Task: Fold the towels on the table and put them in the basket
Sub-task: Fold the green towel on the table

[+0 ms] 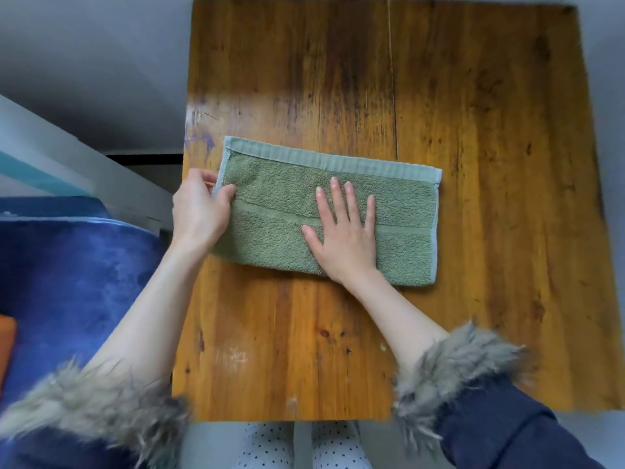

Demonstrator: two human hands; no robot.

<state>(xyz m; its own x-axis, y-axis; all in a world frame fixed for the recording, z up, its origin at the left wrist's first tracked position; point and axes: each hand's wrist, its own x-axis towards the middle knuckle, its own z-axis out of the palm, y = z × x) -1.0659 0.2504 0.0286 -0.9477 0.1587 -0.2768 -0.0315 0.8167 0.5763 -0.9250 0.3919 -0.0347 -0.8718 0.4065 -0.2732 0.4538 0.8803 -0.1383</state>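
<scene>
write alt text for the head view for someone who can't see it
A green towel, already folded into a long strip, lies on a wooden table. The left hand pinches its left end while the right hand presses flat on its middle. No basket is in view.

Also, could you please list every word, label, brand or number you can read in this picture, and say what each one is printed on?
There is no readable text here.
The green towel shows only plain terry and a woven band, with no tag or label in view.
The wooden table has bluish smudges near its left edge, but they form no letters that I can make out.
The left hand and the right hand carry no writing.
</scene>
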